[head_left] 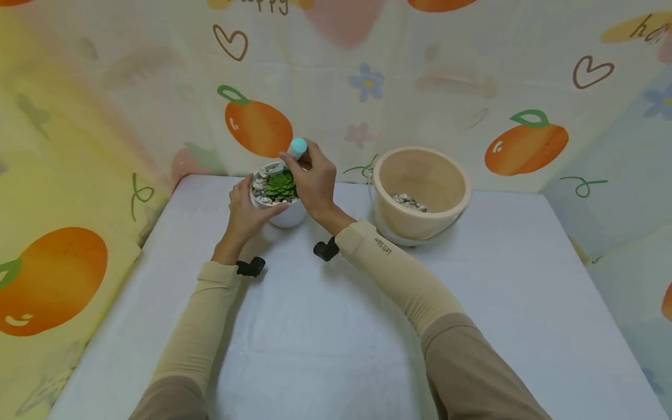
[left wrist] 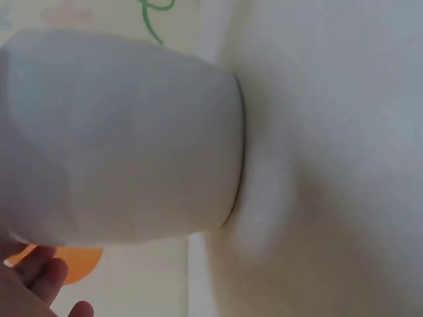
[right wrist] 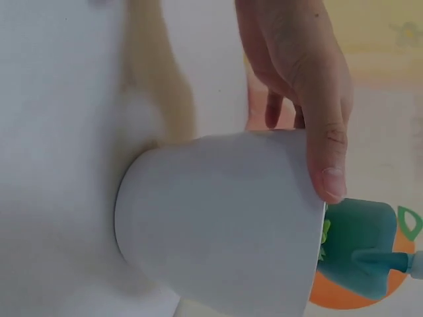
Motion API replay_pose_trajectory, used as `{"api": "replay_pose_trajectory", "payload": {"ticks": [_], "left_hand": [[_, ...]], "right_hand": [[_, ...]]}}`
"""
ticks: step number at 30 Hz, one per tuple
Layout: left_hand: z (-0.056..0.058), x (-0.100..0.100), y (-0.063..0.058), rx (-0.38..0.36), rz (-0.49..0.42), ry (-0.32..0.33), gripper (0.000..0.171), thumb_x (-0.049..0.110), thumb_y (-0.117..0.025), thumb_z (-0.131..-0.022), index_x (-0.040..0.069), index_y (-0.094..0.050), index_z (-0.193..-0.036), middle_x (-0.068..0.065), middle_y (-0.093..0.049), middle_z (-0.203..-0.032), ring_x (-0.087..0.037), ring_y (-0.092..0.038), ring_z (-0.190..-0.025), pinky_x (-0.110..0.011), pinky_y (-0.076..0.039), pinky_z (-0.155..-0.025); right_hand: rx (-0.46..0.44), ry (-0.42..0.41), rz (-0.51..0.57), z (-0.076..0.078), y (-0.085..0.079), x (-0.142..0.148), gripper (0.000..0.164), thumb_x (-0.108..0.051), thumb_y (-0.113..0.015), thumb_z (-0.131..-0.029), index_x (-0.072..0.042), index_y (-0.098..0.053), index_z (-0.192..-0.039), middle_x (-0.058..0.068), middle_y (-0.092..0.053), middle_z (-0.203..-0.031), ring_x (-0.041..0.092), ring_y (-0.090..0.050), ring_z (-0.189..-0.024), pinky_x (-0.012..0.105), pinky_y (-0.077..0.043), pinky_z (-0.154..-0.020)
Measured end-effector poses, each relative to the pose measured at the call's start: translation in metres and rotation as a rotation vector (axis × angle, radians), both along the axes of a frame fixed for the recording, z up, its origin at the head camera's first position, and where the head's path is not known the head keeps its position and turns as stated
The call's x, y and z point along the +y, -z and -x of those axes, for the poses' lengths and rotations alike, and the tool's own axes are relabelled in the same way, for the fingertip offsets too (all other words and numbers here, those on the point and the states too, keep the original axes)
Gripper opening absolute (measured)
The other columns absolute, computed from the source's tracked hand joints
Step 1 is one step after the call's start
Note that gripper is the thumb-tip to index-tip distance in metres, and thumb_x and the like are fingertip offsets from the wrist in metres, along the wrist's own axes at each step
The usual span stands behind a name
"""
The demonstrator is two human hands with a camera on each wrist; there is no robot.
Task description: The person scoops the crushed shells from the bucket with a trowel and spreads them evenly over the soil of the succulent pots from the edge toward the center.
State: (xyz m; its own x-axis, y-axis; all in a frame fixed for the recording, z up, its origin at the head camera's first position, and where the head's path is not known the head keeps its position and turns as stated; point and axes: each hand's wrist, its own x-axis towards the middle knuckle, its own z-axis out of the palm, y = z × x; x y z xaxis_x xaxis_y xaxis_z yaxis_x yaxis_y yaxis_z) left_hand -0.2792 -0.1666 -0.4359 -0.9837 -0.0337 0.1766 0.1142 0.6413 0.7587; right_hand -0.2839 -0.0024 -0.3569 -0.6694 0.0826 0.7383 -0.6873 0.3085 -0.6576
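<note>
A white flowerpot stands on the table, with a green succulent and pale pebbles inside. My left hand grips the pot's left side, its thumb along the near rim; the right wrist view shows this thumb over the edge. Above the pot's right side, my right hand holds a small teal trowel by its pale handle. In the right wrist view the trowel's blade is close over the rim, beside the leaves. The left wrist view is mostly filled by the pot's smooth wall.
To the right stands a large cream bowl-shaped pot with pebbles at its bottom. A white cloth covers the table. A fruit-patterned curtain hangs directly behind the table's far edge.
</note>
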Motion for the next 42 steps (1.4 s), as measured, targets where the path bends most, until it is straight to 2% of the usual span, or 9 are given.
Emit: {"api": "replay_pose_trajectory", "payload": {"ticks": [5,10,15,20,31,33,38,42], "left_hand": [[0.004,-0.006,-0.002,-0.018,0.005,0.039,0.11,0.059,-0.071,-0.063,0.013,-0.013,-0.145,-0.014,-0.022,-0.146,-0.032,-0.019,-0.131,-0.057,-0.018,-0.104],[0.004,-0.005,0.0,-0.049,-0.029,0.029,0.112,0.06,-0.072,-0.062,0.016,-0.012,-0.146,-0.012,-0.021,-0.146,-0.031,-0.02,-0.131,-0.057,-0.022,-0.104],[0.005,-0.004,0.002,-0.029,-0.029,0.013,0.111,0.06,-0.072,-0.061,0.017,-0.013,-0.145,-0.013,-0.024,-0.144,-0.03,-0.022,-0.128,-0.056,-0.024,-0.103],[0.005,-0.004,0.004,-0.029,-0.043,0.012,0.11,0.057,-0.073,-0.063,0.016,-0.013,-0.145,-0.014,-0.023,-0.145,-0.03,-0.022,-0.129,-0.055,-0.024,-0.104],[0.004,-0.006,0.001,-0.105,-0.112,0.051,0.108,0.055,-0.072,-0.066,0.019,-0.009,-0.146,-0.011,-0.018,-0.148,-0.029,-0.017,-0.134,-0.056,-0.02,-0.107],[0.004,-0.007,0.0,-0.109,-0.123,0.062,0.107,0.054,-0.072,-0.066,0.019,-0.009,-0.146,-0.011,-0.016,-0.149,-0.029,-0.016,-0.135,-0.057,-0.018,-0.107],[0.005,-0.01,0.0,-0.093,-0.171,0.083,0.099,0.05,-0.068,-0.073,0.016,-0.011,-0.146,-0.012,-0.018,-0.148,-0.028,-0.017,-0.136,-0.054,-0.016,-0.109],[0.005,-0.011,-0.001,-0.08,-0.195,0.084,0.095,0.048,-0.067,-0.075,0.014,-0.013,-0.146,-0.012,-0.02,-0.148,-0.027,-0.019,-0.136,-0.052,-0.015,-0.111]], "right_hand": [[0.038,0.008,-0.057,-0.002,-0.003,-0.003,0.035,-0.03,-0.064,-0.081,-0.003,-0.059,-0.102,0.008,-0.068,-0.087,0.012,-0.067,-0.084,0.011,-0.049,-0.075],[0.041,0.064,-0.081,-0.001,-0.003,-0.003,0.033,-0.027,-0.065,-0.081,-0.002,-0.058,-0.102,0.008,-0.068,-0.086,0.012,-0.067,-0.083,0.011,-0.049,-0.074],[0.014,0.075,-0.054,0.001,-0.004,-0.004,0.032,-0.023,-0.067,-0.081,-0.002,-0.057,-0.104,0.008,-0.068,-0.087,0.012,-0.066,-0.082,0.013,-0.05,-0.075],[-0.02,0.08,-0.025,0.001,-0.004,-0.004,0.034,-0.025,-0.067,-0.081,-0.003,-0.058,-0.104,0.008,-0.068,-0.087,0.011,-0.066,-0.081,0.013,-0.05,-0.074],[-0.055,0.017,-0.002,-0.002,-0.002,-0.004,0.033,-0.023,-0.068,-0.079,-0.003,-0.059,-0.104,0.01,-0.068,-0.088,0.016,-0.067,-0.084,0.019,-0.052,-0.075],[-0.062,0.017,0.008,-0.004,-0.003,-0.003,0.032,-0.019,-0.069,-0.078,-0.001,-0.059,-0.104,0.013,-0.068,-0.087,0.019,-0.067,-0.082,0.02,-0.053,-0.074],[-0.064,0.014,0.019,-0.019,-0.017,0.0,0.03,-0.012,-0.068,-0.079,0.004,-0.058,-0.103,0.017,-0.067,-0.086,0.023,-0.066,-0.08,0.017,-0.052,-0.074],[-0.087,0.029,0.007,-0.023,-0.021,0.001,0.031,-0.01,-0.069,-0.078,0.004,-0.058,-0.103,0.016,-0.067,-0.088,0.02,-0.067,-0.082,0.016,-0.051,-0.074]]}}
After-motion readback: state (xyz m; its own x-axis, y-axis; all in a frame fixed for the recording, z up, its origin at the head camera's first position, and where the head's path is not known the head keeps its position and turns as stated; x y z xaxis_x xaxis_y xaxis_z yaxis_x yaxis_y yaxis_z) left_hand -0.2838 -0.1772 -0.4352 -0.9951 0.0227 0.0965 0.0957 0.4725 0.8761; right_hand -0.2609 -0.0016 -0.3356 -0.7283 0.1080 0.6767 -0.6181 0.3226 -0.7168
